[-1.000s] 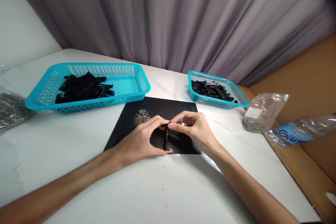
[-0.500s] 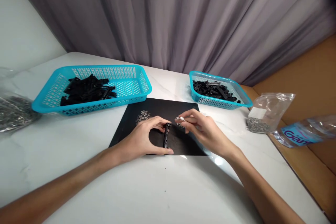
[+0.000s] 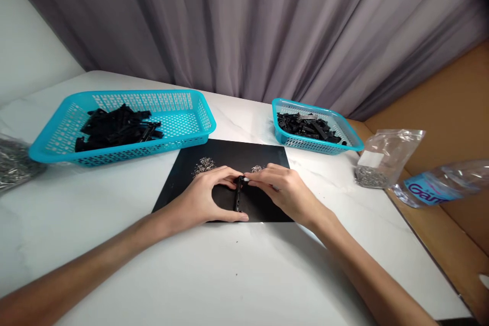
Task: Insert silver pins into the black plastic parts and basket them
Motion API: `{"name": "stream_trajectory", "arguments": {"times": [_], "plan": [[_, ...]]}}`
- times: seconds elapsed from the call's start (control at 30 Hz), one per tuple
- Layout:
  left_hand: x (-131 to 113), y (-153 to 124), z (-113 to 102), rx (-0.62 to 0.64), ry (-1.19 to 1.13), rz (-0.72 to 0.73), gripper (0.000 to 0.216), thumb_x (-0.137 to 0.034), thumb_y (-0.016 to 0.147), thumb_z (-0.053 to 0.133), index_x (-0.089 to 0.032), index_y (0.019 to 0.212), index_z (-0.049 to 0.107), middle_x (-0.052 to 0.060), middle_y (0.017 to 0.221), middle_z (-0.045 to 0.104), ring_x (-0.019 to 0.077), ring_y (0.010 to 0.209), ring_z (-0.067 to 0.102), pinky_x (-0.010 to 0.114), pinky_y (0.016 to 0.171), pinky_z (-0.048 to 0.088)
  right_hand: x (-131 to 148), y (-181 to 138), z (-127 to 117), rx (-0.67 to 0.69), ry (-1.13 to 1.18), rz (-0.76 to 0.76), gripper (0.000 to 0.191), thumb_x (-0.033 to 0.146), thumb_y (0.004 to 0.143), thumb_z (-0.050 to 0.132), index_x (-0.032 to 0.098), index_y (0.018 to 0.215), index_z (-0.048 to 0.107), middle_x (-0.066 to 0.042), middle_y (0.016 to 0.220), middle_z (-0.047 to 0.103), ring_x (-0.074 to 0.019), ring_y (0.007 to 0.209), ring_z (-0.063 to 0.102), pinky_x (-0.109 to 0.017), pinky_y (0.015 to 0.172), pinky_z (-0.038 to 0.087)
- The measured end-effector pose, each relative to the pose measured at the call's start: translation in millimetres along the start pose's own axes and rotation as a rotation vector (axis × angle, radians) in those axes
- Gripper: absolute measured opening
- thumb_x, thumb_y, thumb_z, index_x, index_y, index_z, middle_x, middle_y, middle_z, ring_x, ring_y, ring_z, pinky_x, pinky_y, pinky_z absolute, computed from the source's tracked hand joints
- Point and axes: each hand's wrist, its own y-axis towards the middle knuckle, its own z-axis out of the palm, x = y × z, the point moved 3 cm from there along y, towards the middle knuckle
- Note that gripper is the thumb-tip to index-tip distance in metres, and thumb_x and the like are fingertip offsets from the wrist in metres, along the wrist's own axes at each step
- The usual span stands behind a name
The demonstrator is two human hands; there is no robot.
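My left hand [image 3: 202, 198] grips a narrow black strip part [image 3: 239, 199] between forefinger and thumb, standing it on edge on a black mat [image 3: 263, 155]. My right hand [image 3: 284, 189] is pinched at the strip's far end, fingertips pressed together on what looks like a small silver piece, too small to make out. Two little heaps of silver metal pieces lie on the mat: one [image 3: 204, 165] just beyond my left hand, one [image 3: 256, 168] beyond my right fingers.
A large turquoise basket [image 3: 183, 130] of black parts stands at the back left, a smaller turquoise basket [image 3: 344, 142] of black parts at the back right. Bags of metal pieces lie at the far left [image 3: 11, 163] and right [image 3: 382, 160], beside a plastic bottle [image 3: 439, 183].
My right hand drew back toward the right heap half a second ago, then came back to the strip's far end. The left hand kept its hold on the strip.
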Motion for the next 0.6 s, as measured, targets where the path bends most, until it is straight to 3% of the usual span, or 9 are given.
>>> {"name": "stream_trajectory", "arguments": {"times": [0.3,0.6], "plan": [[-7.2,1.0,7.0,-0.059,0.101,0.048,0.058,-0.034,0.062,0.094,-0.024,0.113,0.067,0.001,0.106,0.068,0.0227,0.098,0.068,0.040,0.090,0.059,5.1,0.4,-2.4,0.058,-0.032,0.031,0.027,0.014,0.104,0.050,0.014,0.110,0.077,-0.007,0.079,0.070,-0.0180,0.069,0.054,-0.031,0.061,0.048],[-4.1,-0.1,7.6,-0.036,0.053,0.041,0.059,-0.033,0.062,0.093,-0.024,0.114,0.066,0.001,0.109,0.069,0.0237,0.101,0.068,0.040,0.093,0.057,8.6,-0.7,3.1,0.084,-0.072,0.071,0.028,0.019,0.106,0.047,0.016,0.112,0.074,-0.006,0.078,0.067,-0.0199,0.073,0.057,-0.032,0.064,0.048]]}}
